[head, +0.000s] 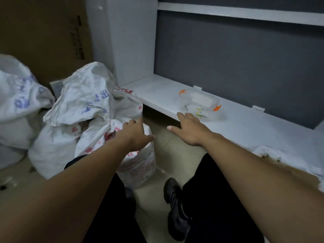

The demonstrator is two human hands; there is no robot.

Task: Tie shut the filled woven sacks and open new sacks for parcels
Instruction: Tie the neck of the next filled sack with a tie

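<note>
white shelf [157, 92] right, sacks on floor left: near red-print sack [138, 165] looks tied, blue-print sack [87, 97] behind it not yet, left hand [135, 135] splayed over the tied one gripping nothing, right hand [189, 130] spread empty at shelf edge.

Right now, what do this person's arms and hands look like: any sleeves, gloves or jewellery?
The left forearm and right forearm are bare, no sleeves showing. The left hand and right hand wear no gloves; no watch, bracelet or ring is visible. Below are dark trousers and a dark shoe.
</note>
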